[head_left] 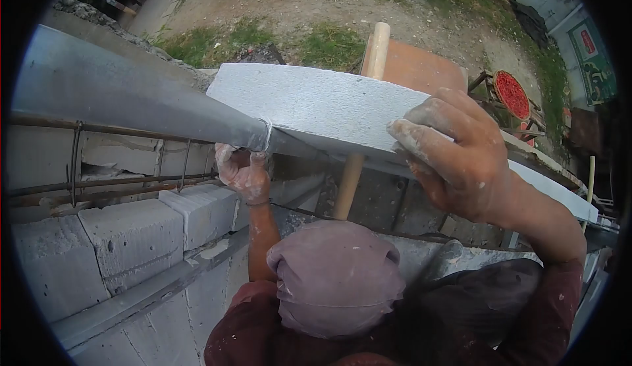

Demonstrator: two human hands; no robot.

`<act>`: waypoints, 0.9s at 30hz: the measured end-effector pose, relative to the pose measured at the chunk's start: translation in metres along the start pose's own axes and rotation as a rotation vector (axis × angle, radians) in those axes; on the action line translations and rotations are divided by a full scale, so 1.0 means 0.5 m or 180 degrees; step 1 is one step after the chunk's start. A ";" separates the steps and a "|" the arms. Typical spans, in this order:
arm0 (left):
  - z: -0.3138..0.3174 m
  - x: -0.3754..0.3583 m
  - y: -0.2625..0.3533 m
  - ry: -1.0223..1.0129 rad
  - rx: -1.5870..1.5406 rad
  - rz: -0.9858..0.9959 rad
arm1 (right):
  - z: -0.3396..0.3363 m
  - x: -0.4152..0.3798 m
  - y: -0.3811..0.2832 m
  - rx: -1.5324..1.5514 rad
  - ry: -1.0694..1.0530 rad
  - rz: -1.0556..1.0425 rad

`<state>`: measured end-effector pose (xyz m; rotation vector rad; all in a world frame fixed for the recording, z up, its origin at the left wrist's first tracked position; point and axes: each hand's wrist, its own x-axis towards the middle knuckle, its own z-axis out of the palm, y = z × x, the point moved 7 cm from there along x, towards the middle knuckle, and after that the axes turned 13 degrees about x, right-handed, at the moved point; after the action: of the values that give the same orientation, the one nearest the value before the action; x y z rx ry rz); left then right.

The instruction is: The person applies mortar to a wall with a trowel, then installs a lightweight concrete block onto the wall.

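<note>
My left hand (245, 174), dusty with white powder, is raised with its fingers curled under the end of a grey metal beam (145, 96). A thin wire (268, 132) loops around that end and runs down to my fingertips. My right hand (461, 149) bends over the top edge of a long white aerated concrete block (316, 99), its fingers gripping the edge. The beam's end meets the near face of the block. Part of my left fingers is hidden by the beam.
A wooden pole (349, 185) passes below the block. On the left, light concrete blocks (135, 241) stand under rusty rebar (46, 188). Mauve cloth (336, 280) covers a rounded shape below. Beyond are a brown board (421, 66) and a round tray of red items (512, 95).
</note>
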<state>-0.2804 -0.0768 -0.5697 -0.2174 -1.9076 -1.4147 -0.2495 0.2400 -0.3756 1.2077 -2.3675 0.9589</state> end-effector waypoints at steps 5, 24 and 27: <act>0.009 0.015 0.015 0.0014 -0.0250 0.0213 | 0.238 0.053 -0.058 0.1198 -0.0383 -0.0156; -0.005 0.041 0.026 -0.0161 0.0231 0.1105 | 0.406 0.027 -0.014 0.0192 0.1657 -0.0630; -0.005 0.040 0.028 -0.0108 0.0308 0.1229 | 0.408 0.027 -0.012 0.0191 0.1657 -0.0720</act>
<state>-0.2859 -0.0792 -0.5458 -0.5346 -1.8343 -1.0646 -0.2481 0.0892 -0.5137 1.0580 -1.7719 1.1112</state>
